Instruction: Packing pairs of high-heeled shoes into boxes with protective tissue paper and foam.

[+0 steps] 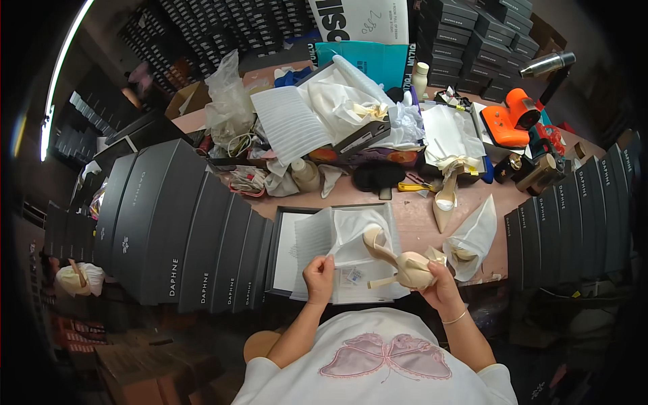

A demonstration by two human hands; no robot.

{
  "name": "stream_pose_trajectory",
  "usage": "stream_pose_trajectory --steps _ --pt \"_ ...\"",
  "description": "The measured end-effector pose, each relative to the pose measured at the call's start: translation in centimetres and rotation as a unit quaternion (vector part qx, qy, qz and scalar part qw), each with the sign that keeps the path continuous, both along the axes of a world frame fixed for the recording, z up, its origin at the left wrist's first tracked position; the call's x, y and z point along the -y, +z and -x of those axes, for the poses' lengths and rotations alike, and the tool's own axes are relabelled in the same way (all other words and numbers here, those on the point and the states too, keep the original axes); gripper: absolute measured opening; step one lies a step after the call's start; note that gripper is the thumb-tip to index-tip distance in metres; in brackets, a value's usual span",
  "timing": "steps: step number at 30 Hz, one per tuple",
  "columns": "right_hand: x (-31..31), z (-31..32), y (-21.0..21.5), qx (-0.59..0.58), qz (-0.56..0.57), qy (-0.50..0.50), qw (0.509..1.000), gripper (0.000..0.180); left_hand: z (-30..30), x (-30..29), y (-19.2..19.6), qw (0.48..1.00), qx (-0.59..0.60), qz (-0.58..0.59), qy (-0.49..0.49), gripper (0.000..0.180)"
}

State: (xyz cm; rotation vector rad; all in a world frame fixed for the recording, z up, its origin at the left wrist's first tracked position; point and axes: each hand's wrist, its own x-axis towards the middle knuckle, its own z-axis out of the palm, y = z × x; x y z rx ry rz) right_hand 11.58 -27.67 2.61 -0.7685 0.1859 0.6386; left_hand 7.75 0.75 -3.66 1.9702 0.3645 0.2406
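Observation:
My right hand [442,290] grips a beige high-heeled shoe [413,268] by its toe end, with its thin heel pointing left. My left hand [318,278] pinches the edge of a white wrapping sheet [358,229]. That sheet lies in an open dark shoebox [278,260] in front of me, over ribbed foam padding [312,243]. A small clear packet [352,275] rests on the padding. Right of the box, a second beige pointed shoe [442,214] leans against another box. Beside it is a white pouch [470,236] with something beige inside.
Stacked dark shoeboxes [162,223] wall in the left side, and more shoeboxes [574,209] the right. Behind the work area stand an open box with paper [364,128], a yellow-handled cutter [413,187], a black pad [378,177], bottles and an orange device [506,125].

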Motion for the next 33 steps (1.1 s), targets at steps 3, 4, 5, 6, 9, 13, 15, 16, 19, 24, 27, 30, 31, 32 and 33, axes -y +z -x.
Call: stream_pose_trajectory --steps 3,4,5,6,9,13,15,16,19,24,27,30,31,32,33 --pt "-0.9 0.7 -0.8 -0.055 0.005 0.021 0.998 0.054 0.7 -0.1 1.6 0.981 0.025 -0.189 0.041 0.011" --pt "-1.0 1.0 -0.8 -0.087 -0.023 0.023 0.996 0.054 -0.1 0.3 3.2 0.944 0.111 -0.305 0.054 0.011" --pt "-0.9 1.2 -1.1 -0.1 -0.058 0.021 0.993 0.055 -1.0 0.2 3.3 0.932 0.139 -0.332 0.029 0.012" --pt "-0.8 1.2 -1.3 -0.114 -0.092 0.02 0.989 0.057 -1.8 0.1 3.5 0.918 0.166 -0.359 0.006 0.012" --pt "-0.8 1.4 -2.0 -0.137 -0.194 0.006 0.971 0.06 -3.8 -0.1 3.2 0.969 0.098 -0.194 -0.115 0.014" --pt "-0.3 1.3 -2.5 -0.168 -0.272 -0.033 0.947 0.06 -6.1 0.7 7.2 0.976 0.075 -0.098 -0.181 0.013" --pt "0.0 1.7 -2.9 -0.165 -0.306 -0.045 0.936 0.061 -6.3 1.7 8.9 0.965 0.104 -0.146 -0.192 0.012" --pt "0.0 1.8 -2.7 -0.154 -0.321 -0.046 0.933 0.062 -6.3 2.2 9.4 0.963 0.115 -0.138 -0.201 0.012" --pt "0.3 2.1 -2.3 -0.137 -0.297 -0.073 0.942 0.063 -5.9 4.2 11.5 0.964 0.132 -0.078 -0.218 0.011" --pt "-4.4 3.5 1.8 -0.002 -0.132 -0.212 0.968 0.047 -3.7 8.3 13.6 0.924 0.242 -0.063 -0.288 0.016" --pt "-4.7 4.6 -1.6 0.224 0.324 -0.132 0.909 0.034 -3.2 9.6 12.7 0.897 0.315 -0.087 -0.298 0.021" --pt "-2.7 0.8 -0.5 0.075 -0.025 -0.191 0.978 0.038 -2.4 9.4 11.2 0.886 0.328 -0.077 -0.318 0.021" --pt "-1.6 -0.4 1.9 -0.045 -0.15 -0.267 0.951 0.04 -2.2 9.2 10.4 0.883 0.327 -0.068 -0.331 0.021" --pt "-1.9 0.0 1.9 -0.036 -0.181 -0.291 0.939 0.041 -2.1 9.3 9.9 0.907 0.291 -0.039 -0.304 0.02" --pt "-1.9 0.4 2.0 -0.023 -0.211 -0.318 0.924 0.042 -2.1 9.5 10.0 0.919 0.277 -0.001 -0.281 0.02"
